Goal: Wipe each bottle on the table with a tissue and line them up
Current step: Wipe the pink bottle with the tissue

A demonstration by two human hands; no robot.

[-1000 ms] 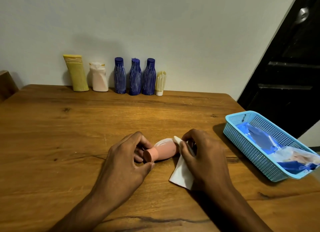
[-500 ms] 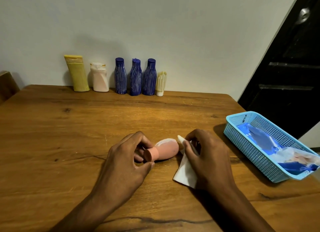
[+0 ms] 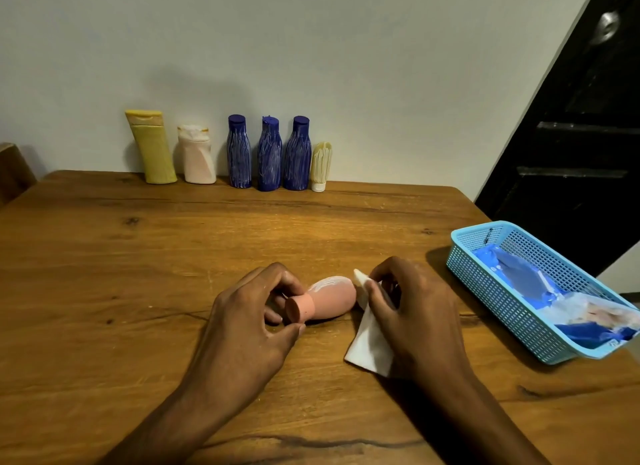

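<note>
Head view, biggest thing first: brown wooden tabletop (image 3: 138, 274) w/ six bottles standing upright in a row along the far edge by the wall. Judging by that row, approx. six of seven are done & lined up; the seventh is in hand, so the task looks nearly finished. Left to do: finish wiping it, stand it at the row's right end.

Light-blue perforated plastic basket (image 3: 491, 291) at the right, 1 of, holding a blue-and-white plastic packet (image 3: 554, 301); contents otherwise unclear.

Hands, 2: left hand (image 3: 249, 322) curls fingers & thumb round the cap end of the pink bottle, steadying it. Right hand (image 3: 415, 308) pinches the white folded tissue (image 3: 367, 346) and presses it at the bottle's base end.

Bottles by count:
- dark-blue ribbed plastic bottles (image 3: 269, 154), 3, side by side mid-row
- tall yellow flat plastic bottle (image 3: 152, 149), 1, leftmost
- squat pale-pink plastic bottle (image 3: 195, 156), 1, next to it
- pink round-bodied plastic bottle (image 3: 329, 300), 1, lying on its side near the front centre, whitish streaks on its upper side
- small cream ribbed tube (image 3: 321, 166), 1, cap down, rightmost

Tissue: 1 in view.
</note>
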